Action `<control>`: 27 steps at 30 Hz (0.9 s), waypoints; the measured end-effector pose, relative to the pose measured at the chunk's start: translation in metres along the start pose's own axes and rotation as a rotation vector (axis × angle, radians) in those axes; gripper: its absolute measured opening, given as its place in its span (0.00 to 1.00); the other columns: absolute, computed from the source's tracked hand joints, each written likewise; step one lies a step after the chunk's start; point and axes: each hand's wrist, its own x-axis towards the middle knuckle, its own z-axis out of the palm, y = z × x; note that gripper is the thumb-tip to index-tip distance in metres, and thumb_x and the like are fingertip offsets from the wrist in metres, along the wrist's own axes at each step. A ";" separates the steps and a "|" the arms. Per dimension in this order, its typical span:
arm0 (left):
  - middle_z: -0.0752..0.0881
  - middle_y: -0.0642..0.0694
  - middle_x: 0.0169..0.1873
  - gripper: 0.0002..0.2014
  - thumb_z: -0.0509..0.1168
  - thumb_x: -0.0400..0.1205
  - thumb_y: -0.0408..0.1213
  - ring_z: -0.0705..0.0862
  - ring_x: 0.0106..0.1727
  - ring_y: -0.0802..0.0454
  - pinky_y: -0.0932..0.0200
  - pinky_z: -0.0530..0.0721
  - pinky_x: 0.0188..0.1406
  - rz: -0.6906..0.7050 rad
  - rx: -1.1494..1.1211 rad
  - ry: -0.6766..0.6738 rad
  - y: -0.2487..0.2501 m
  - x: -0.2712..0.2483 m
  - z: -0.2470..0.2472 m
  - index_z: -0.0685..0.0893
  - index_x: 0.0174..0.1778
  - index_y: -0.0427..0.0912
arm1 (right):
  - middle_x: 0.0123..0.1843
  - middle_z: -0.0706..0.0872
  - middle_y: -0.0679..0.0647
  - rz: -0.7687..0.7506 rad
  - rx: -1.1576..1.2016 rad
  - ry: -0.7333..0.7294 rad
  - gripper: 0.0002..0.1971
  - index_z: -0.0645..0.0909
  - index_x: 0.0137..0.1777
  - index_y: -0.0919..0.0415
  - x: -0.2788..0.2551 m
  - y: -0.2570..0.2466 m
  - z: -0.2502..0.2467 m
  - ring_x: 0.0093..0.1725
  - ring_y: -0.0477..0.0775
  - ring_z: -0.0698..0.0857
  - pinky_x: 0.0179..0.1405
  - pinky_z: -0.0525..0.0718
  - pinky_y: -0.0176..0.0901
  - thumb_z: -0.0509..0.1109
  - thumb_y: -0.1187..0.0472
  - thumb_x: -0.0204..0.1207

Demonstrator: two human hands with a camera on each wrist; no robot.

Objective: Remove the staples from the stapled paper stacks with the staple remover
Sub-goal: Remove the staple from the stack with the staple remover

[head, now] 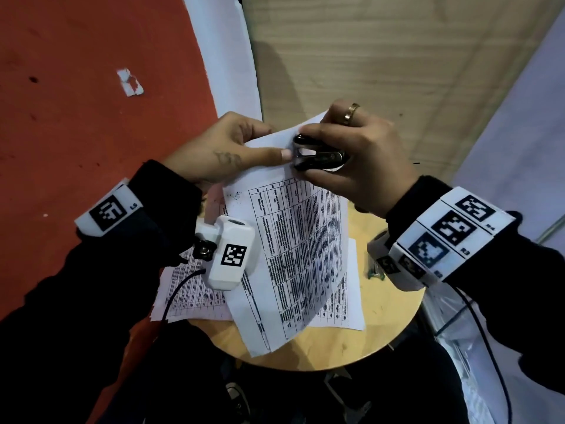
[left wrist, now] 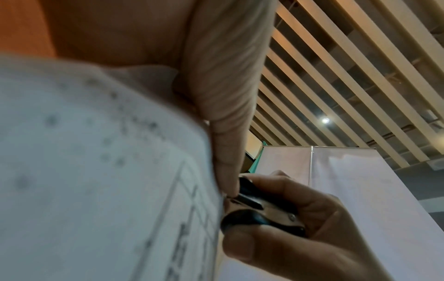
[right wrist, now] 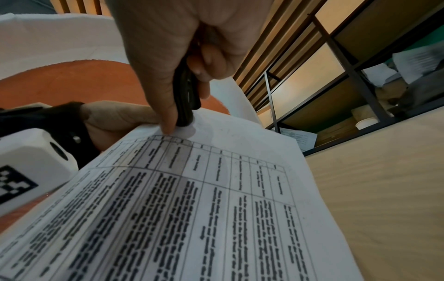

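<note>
A stapled paper stack point(head: 301, 240) printed with tables is lifted above the round wooden table point(head: 388, 328). My left hand point(head: 226, 151) pinches its top corner, thumb on the sheet's face beside the tool. My right hand point(head: 354, 151) grips the black and chrome staple remover point(head: 318, 156), thumb and forefinger squeezing it. Its jaws bite the paper's top edge. In the left wrist view the staple remover point(left wrist: 259, 213) meets the paper stack point(left wrist: 100, 171) just under my thumb. In the right wrist view the staple remover point(right wrist: 186, 95) presses down on the paper stack point(right wrist: 192, 209). The staple itself is hidden.
More printed sheets point(head: 195, 295) lie flat on the table under the raised stack. A small greenish object point(head: 375, 272) sits at the table's right side. Red floor point(head: 91, 102) spreads to the left, and a pale wooden panel point(head: 382, 56) lies beyond the hands.
</note>
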 end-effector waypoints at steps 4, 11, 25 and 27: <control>0.90 0.40 0.40 0.09 0.75 0.69 0.35 0.87 0.38 0.52 0.62 0.86 0.41 0.000 -0.004 0.019 -0.002 0.000 0.000 0.89 0.44 0.39 | 0.43 0.85 0.64 0.004 -0.012 0.000 0.18 0.87 0.52 0.68 -0.001 0.000 -0.001 0.39 0.65 0.86 0.36 0.86 0.55 0.79 0.61 0.62; 0.91 0.42 0.37 0.15 0.74 0.65 0.34 0.87 0.37 0.52 0.62 0.86 0.40 0.002 0.016 0.021 -0.002 0.002 0.000 0.88 0.45 0.33 | 0.45 0.87 0.64 -0.040 -0.065 0.017 0.17 0.87 0.50 0.67 -0.001 -0.003 -0.002 0.37 0.64 0.87 0.32 0.87 0.54 0.79 0.60 0.62; 0.89 0.48 0.28 0.05 0.70 0.74 0.30 0.84 0.28 0.58 0.69 0.81 0.29 -0.045 -0.054 0.073 -0.002 0.001 0.004 0.90 0.35 0.39 | 0.48 0.84 0.57 0.143 0.016 -0.014 0.25 0.82 0.55 0.65 -0.009 -0.004 -0.003 0.46 0.59 0.85 0.44 0.84 0.51 0.71 0.45 0.66; 0.88 0.51 0.25 0.09 0.67 0.76 0.29 0.83 0.24 0.61 0.72 0.79 0.25 -0.061 -0.055 0.108 -0.004 0.002 0.004 0.90 0.32 0.40 | 0.48 0.83 0.47 0.357 0.246 0.008 0.24 0.78 0.56 0.58 -0.014 -0.002 -0.002 0.47 0.48 0.83 0.49 0.82 0.43 0.68 0.42 0.66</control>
